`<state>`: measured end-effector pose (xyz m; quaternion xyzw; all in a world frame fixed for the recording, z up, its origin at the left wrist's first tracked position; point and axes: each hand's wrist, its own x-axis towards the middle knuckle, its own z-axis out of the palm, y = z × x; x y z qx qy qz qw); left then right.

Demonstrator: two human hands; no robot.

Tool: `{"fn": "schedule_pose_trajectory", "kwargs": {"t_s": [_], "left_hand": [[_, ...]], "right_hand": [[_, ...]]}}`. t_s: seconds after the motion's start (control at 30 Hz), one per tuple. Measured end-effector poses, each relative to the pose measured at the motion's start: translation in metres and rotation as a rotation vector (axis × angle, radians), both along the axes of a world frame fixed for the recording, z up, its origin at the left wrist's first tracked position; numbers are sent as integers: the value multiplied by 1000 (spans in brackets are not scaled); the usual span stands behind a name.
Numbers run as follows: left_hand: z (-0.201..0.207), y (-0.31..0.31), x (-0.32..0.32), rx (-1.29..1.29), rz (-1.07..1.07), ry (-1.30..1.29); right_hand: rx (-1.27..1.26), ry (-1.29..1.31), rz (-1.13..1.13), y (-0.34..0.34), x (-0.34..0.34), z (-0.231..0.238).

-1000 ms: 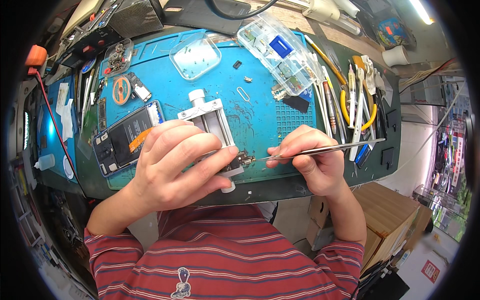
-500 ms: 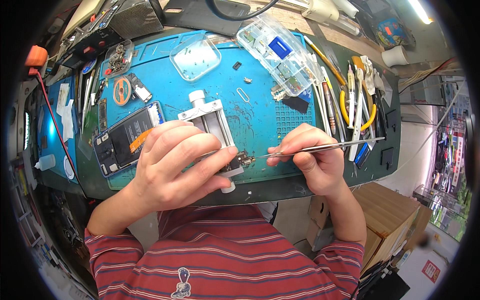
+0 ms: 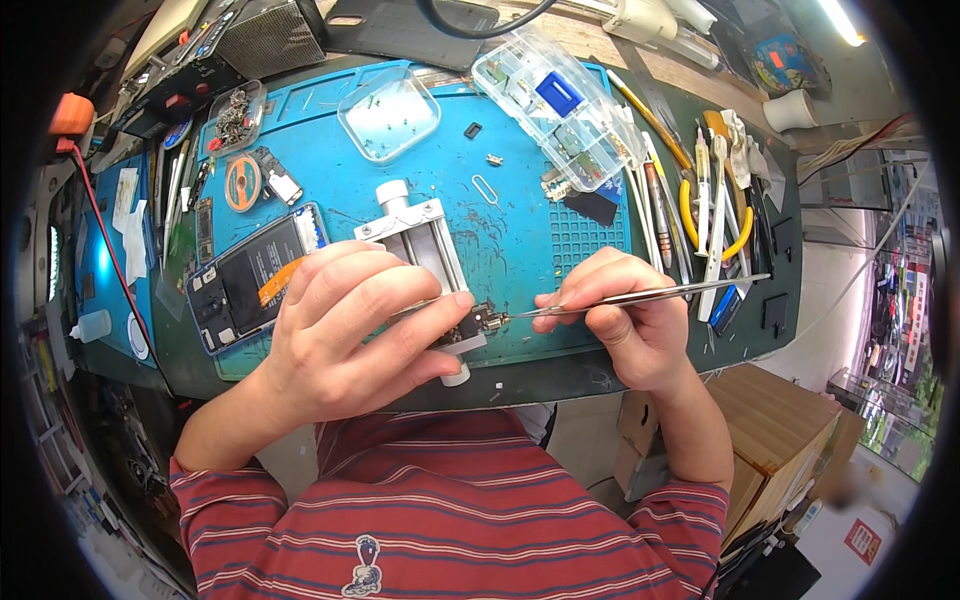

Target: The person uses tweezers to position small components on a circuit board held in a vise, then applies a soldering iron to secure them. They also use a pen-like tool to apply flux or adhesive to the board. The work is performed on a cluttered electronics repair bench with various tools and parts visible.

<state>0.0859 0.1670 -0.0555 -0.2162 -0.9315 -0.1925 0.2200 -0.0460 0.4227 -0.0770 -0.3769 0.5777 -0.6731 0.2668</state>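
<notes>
A silver metal circuit board holder (image 3: 413, 219) with white knobs lies on the blue mat in front of me. My left hand (image 3: 350, 325) is closed over its near part, fingers bent and the index fingertip at the jaw. A small circuit board (image 3: 481, 318) with a metal connector pokes out past those fingers; the rest of it is hidden. From the right, my right hand (image 3: 632, 315) pinches a pair of slim metal tweezers (image 3: 690, 289). Their tips point left and meet the connector's end, though whether they grip it is too small to tell.
Left of the holder lies an opened phone (image 3: 245, 285) with an orange flex cable. Farther back are a clear dish (image 3: 388, 115) of small screws and a compartment box (image 3: 560, 105). Pliers (image 3: 688, 215) and several slim tools lie at right. A blue mat (image 3: 470, 240) covers the bench.
</notes>
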Motion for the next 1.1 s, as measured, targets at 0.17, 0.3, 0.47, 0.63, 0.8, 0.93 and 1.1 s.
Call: {"fn": "schedule_pose_trajectory", "kwargs": {"t_s": [0.17,0.3,0.47,0.63,0.8,0.93,1.1], "left_hand": [[-1,1,2,9,0,-7],[3,1,5,48,-19,35],[28,13,12,315,-78,50],[61,30,32,394,-58,-52],[57,0,58,556,83,-92],[49,-30,85,1018,115,-185],[42,-70,119,1038,101,-228]], "right_hand": [[-10,-31,-22,0,3,-3],[-59,183,-109,4,6,-1],[108,848,-146,-6,20,68],[224,844,-182,-39,74,111],[615,1033,-63,-60,85,178],[-67,92,-426,-135,14,252],[-70,67,-880,-214,-148,310]]}}
